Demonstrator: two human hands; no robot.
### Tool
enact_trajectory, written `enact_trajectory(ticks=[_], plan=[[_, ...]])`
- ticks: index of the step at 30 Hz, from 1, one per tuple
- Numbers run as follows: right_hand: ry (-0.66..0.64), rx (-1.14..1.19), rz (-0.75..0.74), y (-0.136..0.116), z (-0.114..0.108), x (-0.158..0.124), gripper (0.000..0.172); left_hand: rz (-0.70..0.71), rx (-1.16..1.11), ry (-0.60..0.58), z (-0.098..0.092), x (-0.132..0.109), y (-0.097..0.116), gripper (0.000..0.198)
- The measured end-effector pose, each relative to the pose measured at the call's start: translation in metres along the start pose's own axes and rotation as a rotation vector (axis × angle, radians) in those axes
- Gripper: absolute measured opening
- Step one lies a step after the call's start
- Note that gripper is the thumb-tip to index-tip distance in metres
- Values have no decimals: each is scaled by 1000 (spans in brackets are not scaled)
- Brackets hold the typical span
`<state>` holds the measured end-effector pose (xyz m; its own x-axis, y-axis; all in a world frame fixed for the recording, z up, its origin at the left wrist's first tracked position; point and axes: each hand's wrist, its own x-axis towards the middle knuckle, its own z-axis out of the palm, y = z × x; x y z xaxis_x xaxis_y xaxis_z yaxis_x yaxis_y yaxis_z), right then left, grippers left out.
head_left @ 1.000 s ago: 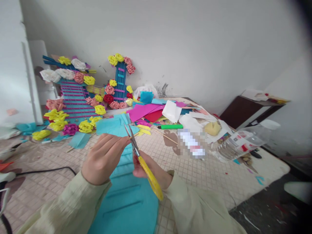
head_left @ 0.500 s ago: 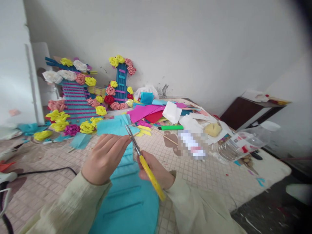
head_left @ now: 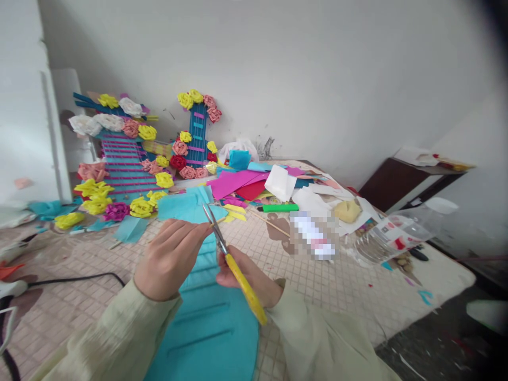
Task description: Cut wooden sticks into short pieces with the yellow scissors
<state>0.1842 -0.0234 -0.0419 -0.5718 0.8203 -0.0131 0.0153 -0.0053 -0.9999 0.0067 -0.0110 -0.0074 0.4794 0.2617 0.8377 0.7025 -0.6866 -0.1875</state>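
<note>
My right hand [head_left: 250,278] is closed round scissors with yellow handles [head_left: 246,288], their metal blades pointing up and away, slightly parted. My left hand [head_left: 172,256] is closed in a pinch beside the blades, and a thin wooden stick [head_left: 220,219] shows from its fingertips across them. Most of the stick is hidden by the hand. Below both hands lies a blue papered board [head_left: 210,328], rounded at its near end, with thin dark sticks laid across it. A folded blue paper sheet [head_left: 182,205] is just beyond my left hand.
Two flower-trimmed paper models [head_left: 127,159] lean at the back left. Coloured paper sheets [head_left: 234,182], a green marker [head_left: 280,208] and a loose stick [head_left: 272,222] lie farther back. A clear plastic bottle [head_left: 397,238] lies at the right. A black cable [head_left: 79,279] crosses the left side.
My right hand and the scissors have shifted slightly left. The left hand stays nearly in place, still pinching by the blades.
</note>
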Motion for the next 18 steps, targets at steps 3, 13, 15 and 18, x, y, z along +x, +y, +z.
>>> enact_trajectory(ticks=[3,13,15,18], plan=[[-11,-7,-10,1,0,1,43,5,-5,17,1,1,1,8],[-9,-57,-20,8,-3,4,42,-7,-51,54,6,-1,-1,3],[-10,-66,-10,7,-3,4,40,-7,-52,53,7,-1,-1,3],[-5,-70,-2,7,-3,3,39,-6,-53,52,7,-1,-1,3]])
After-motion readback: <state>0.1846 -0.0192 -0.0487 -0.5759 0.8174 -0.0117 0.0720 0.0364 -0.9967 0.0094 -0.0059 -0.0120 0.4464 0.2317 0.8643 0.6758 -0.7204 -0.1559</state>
